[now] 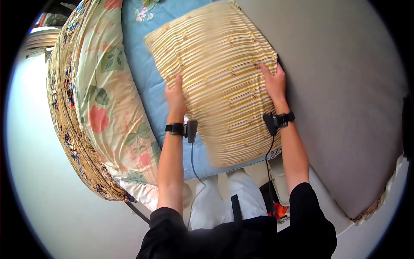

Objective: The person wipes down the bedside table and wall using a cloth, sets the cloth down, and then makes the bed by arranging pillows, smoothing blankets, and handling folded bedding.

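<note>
A pillow (220, 86) in a yellow, brown and cream striped case is held between my two hands over the blue sheet (140, 64). My left hand (174, 97) grips its left edge, thumb on top and fingers hidden beneath. On the opposite edge, my right hand (275, 81) is closed the same way, with its thumb lying on the striped cloth. The pillow's near end hangs at the bed's front edge. Whether its underside touches the sheet cannot be seen.
A floral quilt (110, 99) lies folded along the left side, beside a patterned brown cover (71, 103). A large grey surface (336, 86) rises on the right. Cables (196, 168) hang from the black devices strapped to both wrists. Below the bed edge are my legs (246, 194).
</note>
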{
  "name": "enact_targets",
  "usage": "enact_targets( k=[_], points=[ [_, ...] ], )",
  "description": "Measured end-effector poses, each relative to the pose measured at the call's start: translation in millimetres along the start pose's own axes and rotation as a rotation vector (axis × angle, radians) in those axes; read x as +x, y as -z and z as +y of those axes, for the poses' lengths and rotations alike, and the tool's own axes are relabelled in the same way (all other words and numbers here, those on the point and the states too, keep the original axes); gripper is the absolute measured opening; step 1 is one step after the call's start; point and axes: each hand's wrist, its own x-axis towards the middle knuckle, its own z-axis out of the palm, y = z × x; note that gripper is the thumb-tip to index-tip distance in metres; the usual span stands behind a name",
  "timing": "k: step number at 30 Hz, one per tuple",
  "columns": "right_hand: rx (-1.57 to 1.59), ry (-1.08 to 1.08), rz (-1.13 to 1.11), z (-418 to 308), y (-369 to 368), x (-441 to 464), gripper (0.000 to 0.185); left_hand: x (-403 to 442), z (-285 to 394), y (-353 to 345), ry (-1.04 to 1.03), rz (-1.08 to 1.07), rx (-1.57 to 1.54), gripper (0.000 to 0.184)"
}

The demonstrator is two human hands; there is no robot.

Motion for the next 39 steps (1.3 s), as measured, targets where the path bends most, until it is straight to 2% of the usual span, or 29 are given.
enact_targets(
  k=[3, 5, 6, 8, 10, 11, 12, 13, 16, 19, 20, 21, 23, 25, 26, 28, 31, 34, 36, 38, 39],
  points=[
    [-0.326, -0.186, -0.087, 44.0, -10.2, 5.2, 0.048, 23.2, -65.3, 22.2, -0.026, 0.079, 0.345, 0.044],
    [-0.512, -0.225, -0.063, 60.5, -20.1, 4.4, 0.059, 14.8, -74.2, 21.0, 0.022, 0.089, 0.346, 0.045],
    [-0.584, -0.123, -0.034, 41.1, -23.7, -0.8, 0.072, 14.6, -73.8, 20.1, 0.026, 0.076, 0.302, 0.045],
    [-0.635, 0.143, 0.056, -2.7, -38.4, -10.2, 0.086, 19.9, -79.7, 24.3, 0.034, 0.070, 0.271, 0.045],
    [-0.705, 0.093, -0.160, -22.5, -66.4, -16.7, 0.101, 19.0, -80.1, 25.6, 0.052, 0.076, 0.279, 0.045],
    [-0.746, -0.083, -0.336, -15.0, -80.4, -18.3, 0.111, 17.6, -76.1, 22.9, 0.057, 0.084, 0.298, 0.044],
    [-0.844, -0.163, -0.390, -7.8, -90.6, -12.3, 0.114, 17.7, -71.3, 19.6, 0.062, 0.092, 0.316, 0.044],
    [-0.886, -0.188, -0.392, -0.3, -98.2, -5.2, 0.114, 21.7, -69.2, 18.6, 0.021, 0.123, 0.350, 0.043],
    [-0.935, -0.216, -0.436, 11.5, -104.7, 15.2, 0.116, 35.4, -61.0, 37.9, 0.104, -0.014, 0.538, 0.051],
    [-0.965, -0.234, -0.472, 16.9, -103.4, 27.3, 0.118, 61.9, -16.5, 50.2, 0.298, 0.037, 0.473, 0.053],
    [-0.973, -0.243, -0.480, 19.6, -104.0, 29.7, 0.118, 82.1, -3.0, 62.0, 0.330, 0.151, 0.399, 0.053],
    [-0.979, -0.255, -0.482, 23.7, -105.0, 31.4, 0.118, 113.2, 3.8, 87.0, 0.250, 0.143, 0.460, 0.055],
    [-1.022, -0.275, -0.482, 25.8, -109.9, 33.9, 0.118, 172.3, 23.1, 114.9, -0.125, 0.228, 0.599, 0.059],
    [-1.052, -0.273, -0.489, 31.5, -110.5, 34.6, 0.116, 219.3, 81.7, 108.0, -0.266, 0.260, 0.930, 0.064],
    [-1.078, -0.285, -0.494, 37.4, -110.2, 34.9, 0.117, 244.9, 104.1, 105.9, -0.290, 0.237, 1.047, 0.069],
    [-1.110, -0.291, -0.486, 38.9, -108.8, 35.5, 0.114, 306.5, 112.0, 110.0, -0.311, 0.189, 1.199, 0.091],
    [-1.122, -0.342, -0.526, 20.8, -107.3, 37.2, 0.110, 343.7, 115.7, 84.6, -0.122, 0.218, 1.501, 0.116],
    [-1.092, -0.466, -0.641, 2.1, -105.2, 55.1, 0.110, 359.3, 95.2, 95.1, -0.142, 0.216, 1.403, 0.128],
    [-1.132, -0.286, -0.620, -7.1, -103.1, 53.9, 0.096, 363.7, 86.8, 100.7, -0.131, 0.211, 1.451, 0.129],
    [-1.116, -0.528, -0.879, -37.8, -108.9, 84.3, 0.083, 364.7, 85.9, 98.6, -0.094, 0.221, 1.456, 0.129],
    [-1.102, -0.579, -0.919, -68.9, -123.4, 110.9, 0.073, 365.4, 84.6, 98.6, -0.079, 0.224, 1.450, 0.129]
  ],
)
